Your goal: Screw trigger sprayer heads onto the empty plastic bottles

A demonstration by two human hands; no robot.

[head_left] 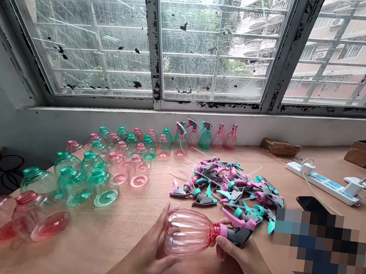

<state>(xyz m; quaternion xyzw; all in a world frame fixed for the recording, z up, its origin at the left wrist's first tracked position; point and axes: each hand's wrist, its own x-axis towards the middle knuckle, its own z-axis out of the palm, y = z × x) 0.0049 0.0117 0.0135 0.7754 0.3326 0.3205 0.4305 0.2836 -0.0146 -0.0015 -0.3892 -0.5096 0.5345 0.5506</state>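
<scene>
I hold a pink ribbed plastic bottle (187, 232) on its side above the near edge of the wooden table (118, 231). My left hand (147, 252) cups its base, fingers curled round it. My right hand (242, 253) grips the pink and grey trigger spray head (236, 232) at the bottle's neck. Just behind lies a heap of loose pink, teal and grey trigger heads (233, 187).
Several open pink and green bottles (98, 175) stand and lie across the left half of the table. A few assembled spray bottles (206, 135) line the wall under the window. At the right sit a power strip (324, 183), a phone (311, 204) and cardboard boxes (364, 152).
</scene>
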